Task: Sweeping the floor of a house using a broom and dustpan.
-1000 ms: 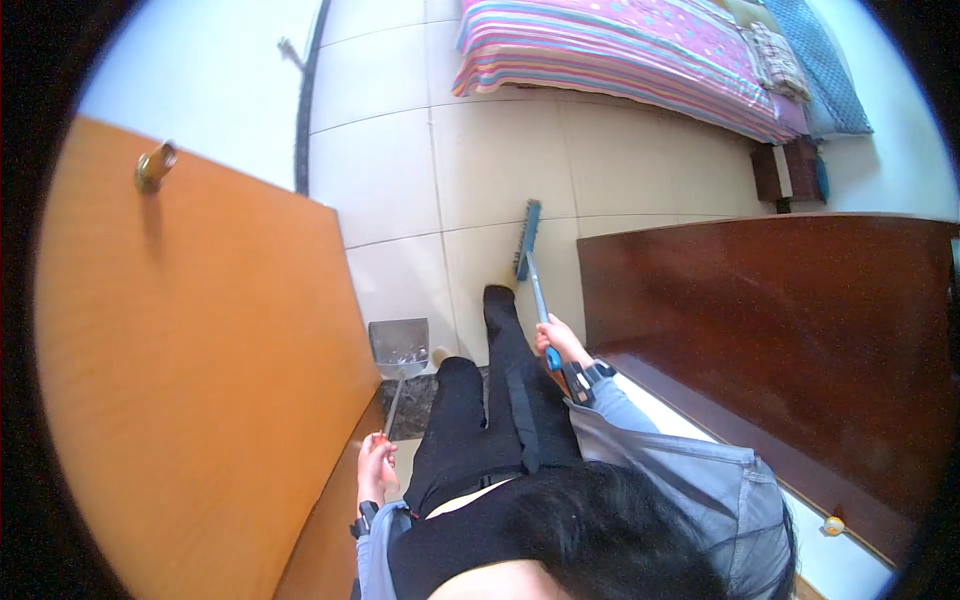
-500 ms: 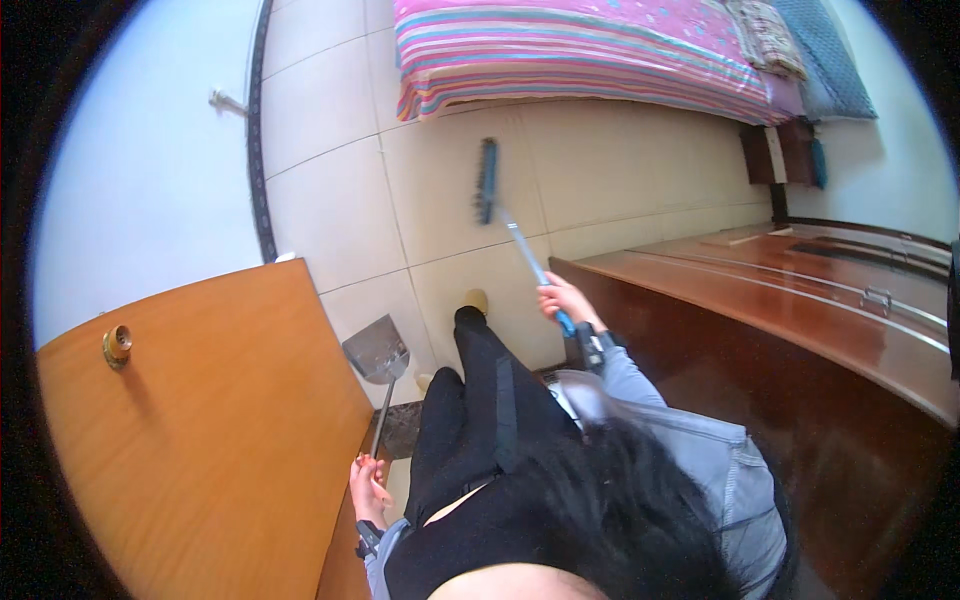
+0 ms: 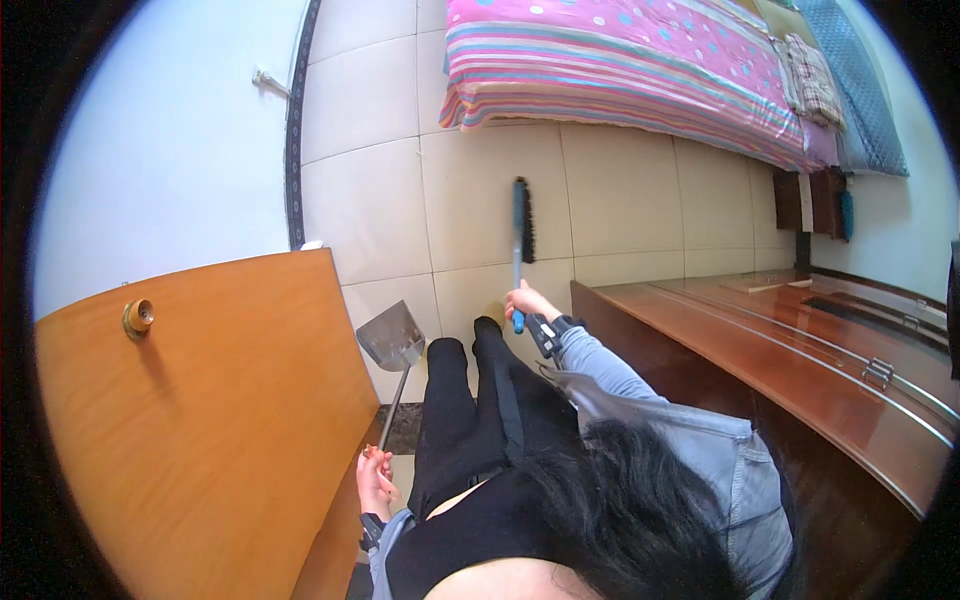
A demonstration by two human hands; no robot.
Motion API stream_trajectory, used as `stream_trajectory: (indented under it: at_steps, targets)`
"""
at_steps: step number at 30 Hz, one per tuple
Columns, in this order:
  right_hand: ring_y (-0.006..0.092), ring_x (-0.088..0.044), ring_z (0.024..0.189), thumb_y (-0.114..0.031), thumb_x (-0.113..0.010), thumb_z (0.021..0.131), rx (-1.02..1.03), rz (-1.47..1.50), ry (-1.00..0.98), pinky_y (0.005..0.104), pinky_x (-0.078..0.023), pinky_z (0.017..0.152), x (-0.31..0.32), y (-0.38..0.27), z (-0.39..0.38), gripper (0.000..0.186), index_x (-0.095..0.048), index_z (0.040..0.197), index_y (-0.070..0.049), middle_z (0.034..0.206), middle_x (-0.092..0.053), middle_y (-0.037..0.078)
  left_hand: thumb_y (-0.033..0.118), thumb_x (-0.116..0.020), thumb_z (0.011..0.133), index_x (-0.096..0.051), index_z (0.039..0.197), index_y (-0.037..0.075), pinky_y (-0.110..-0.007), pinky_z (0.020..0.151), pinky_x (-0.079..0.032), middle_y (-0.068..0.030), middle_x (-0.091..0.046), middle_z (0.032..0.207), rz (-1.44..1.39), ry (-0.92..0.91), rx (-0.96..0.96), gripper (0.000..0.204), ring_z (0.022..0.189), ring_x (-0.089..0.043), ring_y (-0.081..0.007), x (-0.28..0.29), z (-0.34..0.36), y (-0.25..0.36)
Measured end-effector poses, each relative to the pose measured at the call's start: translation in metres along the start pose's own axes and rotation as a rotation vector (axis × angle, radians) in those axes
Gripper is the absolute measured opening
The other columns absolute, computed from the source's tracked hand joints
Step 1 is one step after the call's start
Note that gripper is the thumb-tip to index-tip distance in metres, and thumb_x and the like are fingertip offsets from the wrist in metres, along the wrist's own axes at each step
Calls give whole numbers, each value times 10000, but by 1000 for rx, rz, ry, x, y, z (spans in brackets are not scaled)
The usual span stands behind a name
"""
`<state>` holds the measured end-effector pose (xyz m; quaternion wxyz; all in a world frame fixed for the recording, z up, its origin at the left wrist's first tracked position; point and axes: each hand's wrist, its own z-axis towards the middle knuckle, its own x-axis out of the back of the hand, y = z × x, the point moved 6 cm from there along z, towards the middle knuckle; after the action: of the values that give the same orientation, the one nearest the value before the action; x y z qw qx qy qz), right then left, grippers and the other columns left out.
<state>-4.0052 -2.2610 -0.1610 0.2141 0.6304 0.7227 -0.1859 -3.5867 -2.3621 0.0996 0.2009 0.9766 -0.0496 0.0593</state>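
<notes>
My right hand (image 3: pixel 532 301) is closed round the blue end of a broom's handle, out in front of my legs. The broom (image 3: pixel 523 215) points away from me, its long narrow head of dark bristles facing right, over the tiled floor short of the bed. Down at my left side, my left hand (image 3: pixel 375 484) grips the upper end of a long-handled metal dustpan (image 3: pixel 392 335). The pan is beside my left knee, near the door's edge. Whether it touches the floor, or has anything in it, I cannot tell.
An orange-brown wooden door (image 3: pixel 220 430) with a round knob stands on the left. A bed with a pink striped cover (image 3: pixel 620 90) lies ahead. Along the right runs a glossy brown wooden cabinet (image 3: pixel 760 340). Pale tiles (image 3: pixel 375 200) cover the floor beside a white wall.
The broom has swung from slanting left to nearly straight ahead, its bristles turning from left to right. My right hand has moved left, toward my legs. The dustpan stays at my left side.
</notes>
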Motion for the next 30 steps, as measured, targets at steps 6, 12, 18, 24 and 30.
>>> stream_trajectory:
  at_steps: [6,12,18,24,30]
  targets:
    - [34,-321,397,26,-446,776,140,-292,170,164,-273,320,-53,-87,-117,424,-309,1147,-123,565,-333,-37,90,-562,744,-460,902,129,-164,442,-376,-43,-544,718,4,46,7,192,513,-467,-60,10,13,-2]
    - [158,-442,387,-15,-423,683,369,-987,566,276,-372,349,-26,-190,-77,182,-418,864,-38,523,-458,59,109,-560,744,-445,877,139,-168,410,-359,-32,-526,682,-61,58,24,178,481,-444,-62,27,14,-20]
    - [164,-518,550,-215,-557,654,156,-238,125,283,-432,509,-82,-198,34,185,-508,587,-50,609,-547,93,111,-554,754,-451,878,124,-167,426,-351,-50,-530,724,-112,113,36,161,487,-431,-60,39,2,-41]
    - [194,-517,526,-168,-544,706,114,-522,-343,304,-426,484,-181,-91,81,145,-493,676,-35,604,-523,89,118,-548,762,-455,870,117,-169,434,-353,-47,-520,722,-144,126,37,142,488,-425,-62,47,6,-50]
    - [76,-333,380,17,-439,779,199,-659,-76,208,-276,312,-189,-80,27,166,-336,848,-94,549,-335,-9,120,-535,762,-455,867,116,-166,446,-350,-48,-515,717,-141,104,10,132,508,-428,-59,64,15,-53]
